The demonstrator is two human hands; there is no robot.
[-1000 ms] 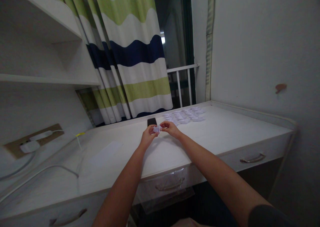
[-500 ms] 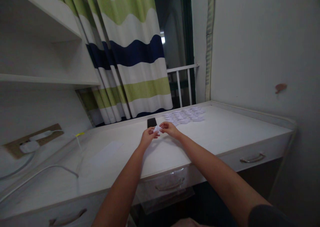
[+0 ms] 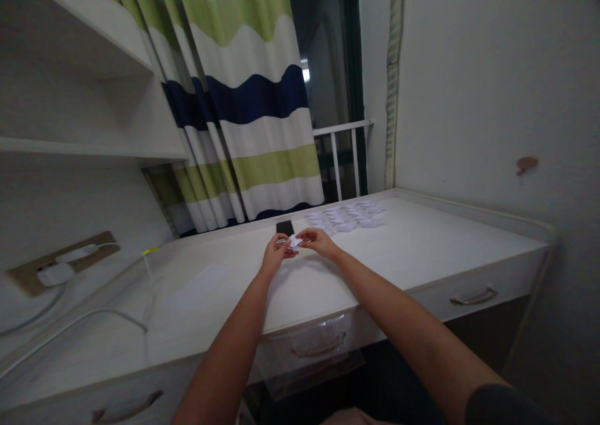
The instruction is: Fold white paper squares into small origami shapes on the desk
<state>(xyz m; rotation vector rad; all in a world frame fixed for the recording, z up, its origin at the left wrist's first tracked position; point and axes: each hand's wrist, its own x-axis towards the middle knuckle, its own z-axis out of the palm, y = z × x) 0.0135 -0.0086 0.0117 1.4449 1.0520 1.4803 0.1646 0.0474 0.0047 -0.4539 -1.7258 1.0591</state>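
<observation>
Nearest, a dark sleeve (image 3: 506,405) ends partway along the right arm, and clear plastic (image 3: 312,378) hangs at the front of the desk (image 3: 323,294), over the middle drawer. Both forearms reach across the desk's front edge.

Beyond it, the left hand (image 3: 275,253) and right hand (image 3: 319,242) meet over the desktop. Between their fingertips is a small folded paper (image 3: 295,242), pinched from the left by one hand and from the right by the other. Its exact creases are too small to make out. With the piece held only at its sides, an uneven pull could open a fold or tear it, and too hard a squeeze could crumple a point. If both pinches loosened together, it would probably drop onto the desk.

To the left lies a flat white sheet (image 3: 199,285); being loose and thin, it could slide if the left forearm swept outward or a draught caught it.

Just behind the hands lies a black phone (image 3: 284,227), and to its right a cluster of folded pieces (image 3: 347,217). The right hand is near enough that a careless forward push of its knuckles could scatter the closest ones. Farther back hangs the striped curtain (image 3: 262,175).
</observation>
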